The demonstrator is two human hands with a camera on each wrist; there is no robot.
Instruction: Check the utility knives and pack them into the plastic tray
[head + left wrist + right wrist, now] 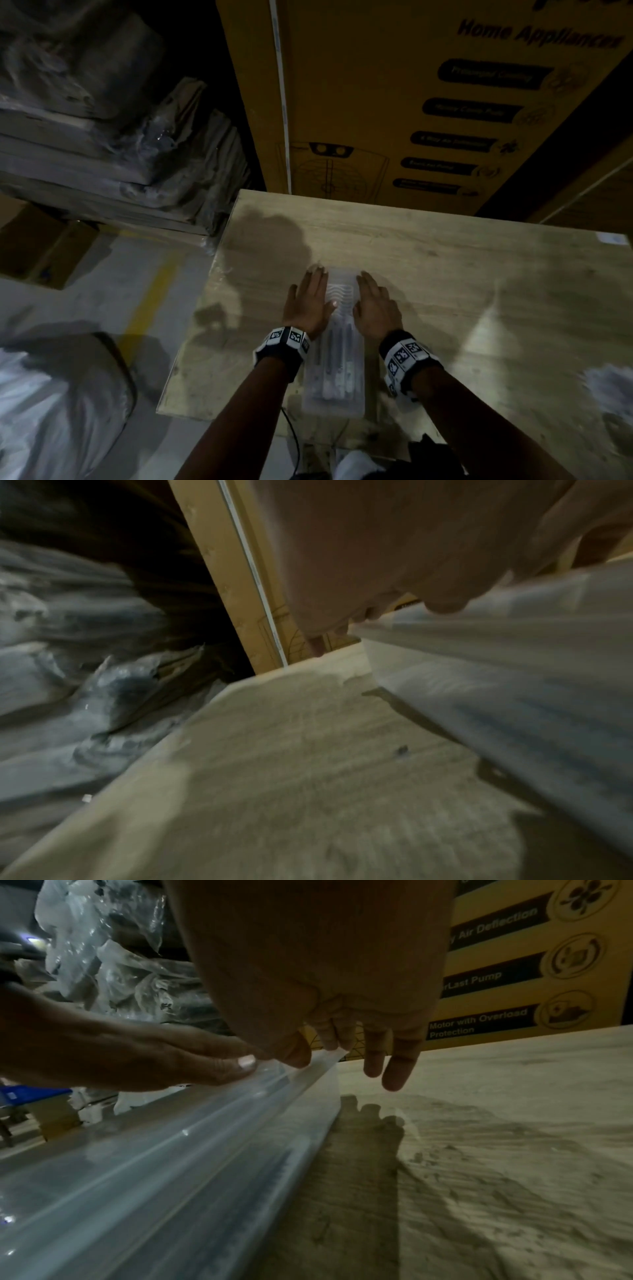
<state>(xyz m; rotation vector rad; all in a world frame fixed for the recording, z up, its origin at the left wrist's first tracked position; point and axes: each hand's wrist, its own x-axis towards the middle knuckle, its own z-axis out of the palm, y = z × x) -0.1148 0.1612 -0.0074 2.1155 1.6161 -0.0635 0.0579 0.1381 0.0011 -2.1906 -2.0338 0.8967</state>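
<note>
Both flat hands, left hand [308,301] and right hand [375,305], flank the plastic tray [334,407] holding utility knives [337,363]; the right wrist view alone shows the left thumb [219,1069] on the rim.

The plastic tray [334,394] is clear, thin moulded plastic, glossy, with bright glints along its ribs in the right wrist view [192,1150]; wavy ridges are pressed into its far end. The utility knives [337,363] inside look pale, their material hard to tell through the clear plastic. The worktop [479,308] is light wood-grain board, matt and scuffed, with dusty smears. Beyond its far edge stands a yellow cardboard carton [394,102], matt, with printed labels. Past the left edge lie bundles in crinkled, shiny plastic wrap [102,137].
</note>
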